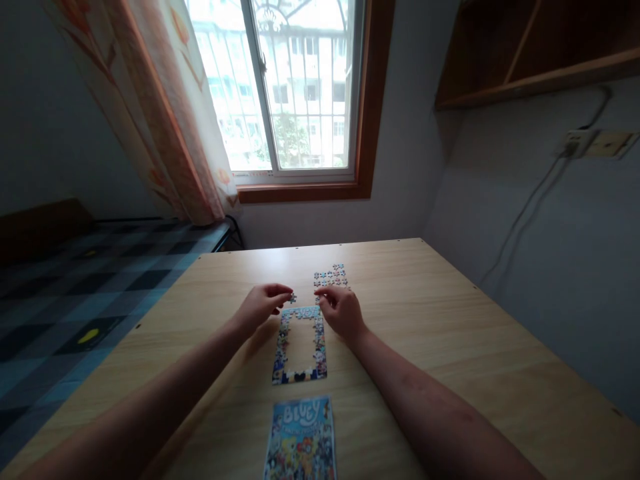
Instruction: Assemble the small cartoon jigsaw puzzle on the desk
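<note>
A partly joined jigsaw puzzle [321,347] lies on the wooden table, its border put together around a bare middle. Just above its top left corner, my left hand [261,305] pinches a small puzzle piece [293,298] between thumb and fingertips. My right hand [341,308] is by the top right corner, thumb and index finger brought together near a piece; whether it grips that piece is hard to make out. Behind the right hand, several loose puzzle pieces [330,275] are laid out in rows. Closer to me is a picture sheet [300,440] marked "Bluey".
The wooden table [200,413] reaches toward the wall below a barred window [310,87]. On the left stands a bed [150,267] with a checked cover, beside a flowered curtain [165,107]. A shelf [540,73] and a socket with a cable [520,207] are on the right wall.
</note>
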{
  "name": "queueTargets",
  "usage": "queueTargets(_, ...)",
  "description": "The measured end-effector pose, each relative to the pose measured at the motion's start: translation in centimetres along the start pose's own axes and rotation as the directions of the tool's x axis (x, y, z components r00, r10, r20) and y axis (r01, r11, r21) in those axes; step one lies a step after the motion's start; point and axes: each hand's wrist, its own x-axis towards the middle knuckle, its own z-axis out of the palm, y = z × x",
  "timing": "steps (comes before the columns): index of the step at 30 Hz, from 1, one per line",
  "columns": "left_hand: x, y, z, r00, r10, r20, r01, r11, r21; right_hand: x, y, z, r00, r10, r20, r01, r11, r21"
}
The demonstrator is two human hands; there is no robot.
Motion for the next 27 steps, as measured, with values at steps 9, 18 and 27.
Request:
queueTargets(9, -2.7, -2.1, 0.8, 0.965, 0.206, -0.161, -0.21, 0.978, -0.005, -0.5, -0.5, 0.2, 0.95, -0.24, 0.198, 0.277, 0.942, -0.188)
queueTargets(18, -3.4, -1.2, 1.5, 0.961, 0.253, -0.115, -0.207, 0.928, 0.31, -0.5, -0.8, 0.3, 0.896, -0.284, 0.34, 0.368, 0.905, -0.214)
queueTargets(27, -3.8, -1.2, 2.1, 0.954, 0.294, -0.063, -0.232, 0.852, 0.469, -0.4, -0.5, 0.3, 0.874, -0.271, 0.404, 0.356, 0.922, -0.153)
